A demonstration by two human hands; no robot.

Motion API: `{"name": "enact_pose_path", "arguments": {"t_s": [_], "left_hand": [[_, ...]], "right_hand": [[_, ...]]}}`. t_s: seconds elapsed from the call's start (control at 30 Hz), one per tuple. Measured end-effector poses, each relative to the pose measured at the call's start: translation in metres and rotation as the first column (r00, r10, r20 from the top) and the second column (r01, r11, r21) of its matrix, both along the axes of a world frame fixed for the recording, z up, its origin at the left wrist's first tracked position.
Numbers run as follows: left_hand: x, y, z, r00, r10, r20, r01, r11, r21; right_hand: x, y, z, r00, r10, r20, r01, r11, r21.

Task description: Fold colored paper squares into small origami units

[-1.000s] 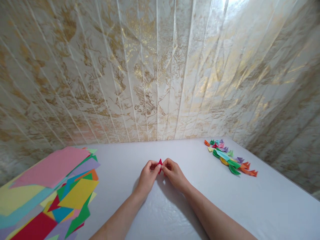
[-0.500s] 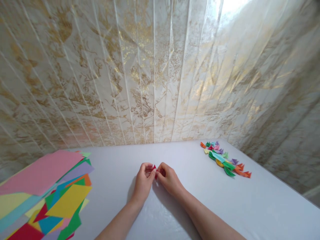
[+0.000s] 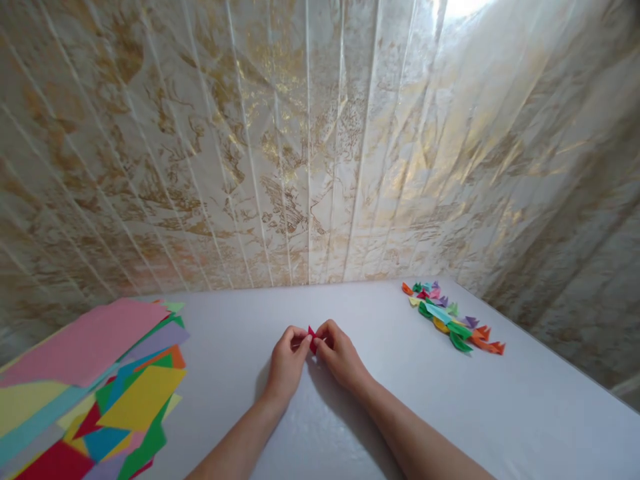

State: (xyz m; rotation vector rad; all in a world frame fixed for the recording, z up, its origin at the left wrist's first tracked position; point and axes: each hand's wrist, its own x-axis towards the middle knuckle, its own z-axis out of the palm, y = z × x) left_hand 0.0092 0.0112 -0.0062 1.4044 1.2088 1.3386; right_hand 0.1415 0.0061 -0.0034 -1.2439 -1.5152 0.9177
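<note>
A small piece of folded red paper [image 3: 313, 339] is held between my two hands, just above the white table near its middle. My left hand [image 3: 287, 363] pinches its left side between thumb and fingers. On the other side, my right hand [image 3: 343, 353] grips it with thumb and forefinger. A pointed tip of the paper sticks up between the fingertips; the fingers cover part of the rest, so its full shape is hidden.
Coloured paper sheets lie in a loose pile at the left, with a large pink sheet [image 3: 95, 340] and a yellow sheet [image 3: 143, 399] on top. Small folded paper pieces [image 3: 443, 319] in several colours sit at the back right. Behind the white table [image 3: 240, 320] hangs a gold-patterned curtain [image 3: 280, 147].
My right hand's fingers have shifted slightly on the red paper, and more of the paper shows between the fingertips. The view has moved a little.
</note>
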Motion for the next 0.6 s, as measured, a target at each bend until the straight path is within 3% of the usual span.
{"name": "enact_pose_path", "arguments": {"t_s": [0.37,0.6], "left_hand": [[-0.0023,0.0025,-0.0082,1.0,-0.023,-0.004,0.023,1.0,0.007],[-0.0019,0.0018,-0.0071,1.0,-0.015,-0.002,0.015,1.0,0.012]], "right_hand": [[-0.0001,0.0008,-0.0029,1.0,0.017,-0.015,-0.017,1.0,0.002],[-0.0034,0.004,-0.0062,0.987,0.03,-0.159,-0.032,0.999,-0.006]]}}
